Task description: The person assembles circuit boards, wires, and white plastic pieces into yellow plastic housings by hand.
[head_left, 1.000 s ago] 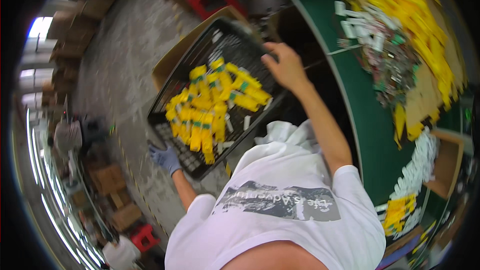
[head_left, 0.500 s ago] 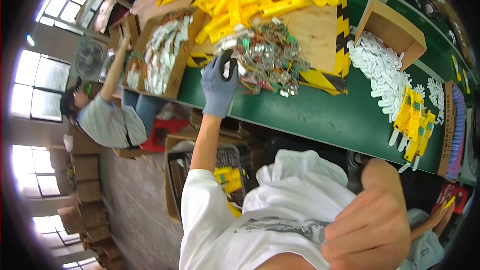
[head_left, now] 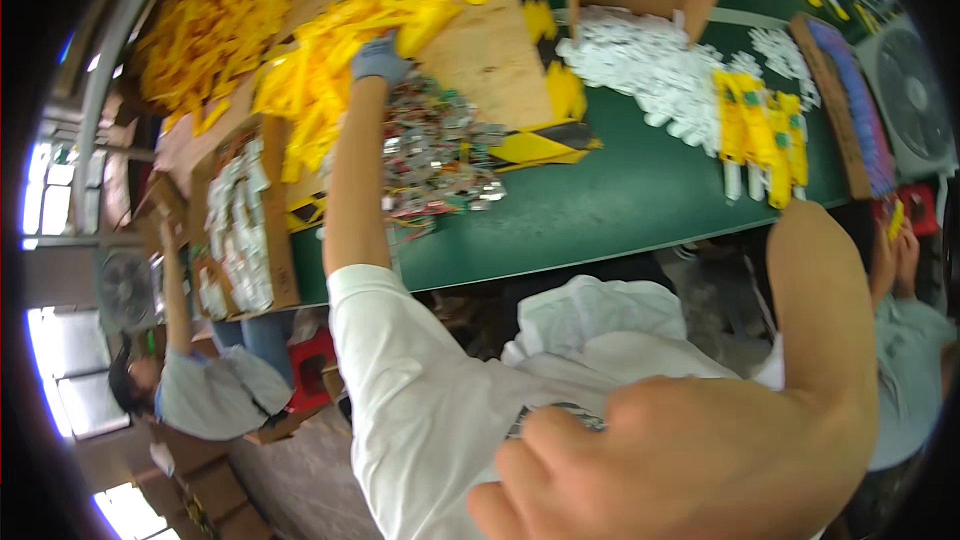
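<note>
One gloved grip [head_left: 381, 62], glossy yellow strips [head_left: 318, 68]

Head cam, left one of a fisheye pair, upright, unmirrored. Looks down and forward over the shirt [head_left: 430, 405] at the bench [head_left: 640, 200], which spans most of the upper half. Right hand [head_left: 650, 460] is closest to the lens, big at the lower edge; left hand [head_left: 381, 62] is much farther out. Field runs from window [head_left: 82, 355] at left rim to fan [head_left: 912, 100] at right. Edges bow, corners black.
</note>
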A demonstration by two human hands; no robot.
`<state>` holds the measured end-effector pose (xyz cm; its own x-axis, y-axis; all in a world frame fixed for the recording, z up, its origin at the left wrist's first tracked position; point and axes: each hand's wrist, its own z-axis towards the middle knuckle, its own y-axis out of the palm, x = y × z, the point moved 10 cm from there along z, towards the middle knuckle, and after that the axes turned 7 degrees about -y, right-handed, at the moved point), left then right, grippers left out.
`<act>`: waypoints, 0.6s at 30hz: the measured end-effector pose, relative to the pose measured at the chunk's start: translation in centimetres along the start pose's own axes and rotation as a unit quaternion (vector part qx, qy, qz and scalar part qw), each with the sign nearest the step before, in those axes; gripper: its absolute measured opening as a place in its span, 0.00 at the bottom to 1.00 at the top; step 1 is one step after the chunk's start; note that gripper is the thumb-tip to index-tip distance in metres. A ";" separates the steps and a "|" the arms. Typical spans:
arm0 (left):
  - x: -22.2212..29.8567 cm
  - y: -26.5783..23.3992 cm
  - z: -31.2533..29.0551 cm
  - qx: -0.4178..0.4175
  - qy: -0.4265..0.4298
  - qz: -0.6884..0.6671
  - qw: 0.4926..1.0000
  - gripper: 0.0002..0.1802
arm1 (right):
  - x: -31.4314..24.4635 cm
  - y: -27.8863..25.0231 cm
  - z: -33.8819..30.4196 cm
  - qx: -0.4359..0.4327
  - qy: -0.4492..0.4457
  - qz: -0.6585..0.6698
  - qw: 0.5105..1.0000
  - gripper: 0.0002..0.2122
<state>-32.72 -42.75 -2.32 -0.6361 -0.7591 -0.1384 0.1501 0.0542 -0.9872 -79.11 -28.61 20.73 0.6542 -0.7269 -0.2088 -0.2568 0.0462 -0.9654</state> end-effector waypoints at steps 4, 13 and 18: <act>-0.7 0.8 3.7 0.076 0.020 0.082 0.993 0.40 | 2.4 -4.0 0.1 0.256 0.014 -0.033 0.966 0.24; -1.9 -12.2 -9.0 0.150 -0.078 -0.321 0.932 0.23 | 32.3 14.6 -9.0 0.423 0.433 0.166 0.779 0.07; -1.5 -10.3 -21.8 0.253 -0.149 -0.740 0.606 0.18 | 29.9 15.2 0.2 0.365 0.319 0.160 0.860 0.13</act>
<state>-49.75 -28.03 6.32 -0.2056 0.1785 0.9622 -0.1568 -0.9765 0.1476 -63.37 -49.49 -0.25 0.0505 -0.8145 -0.5780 0.3155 0.5621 -0.7645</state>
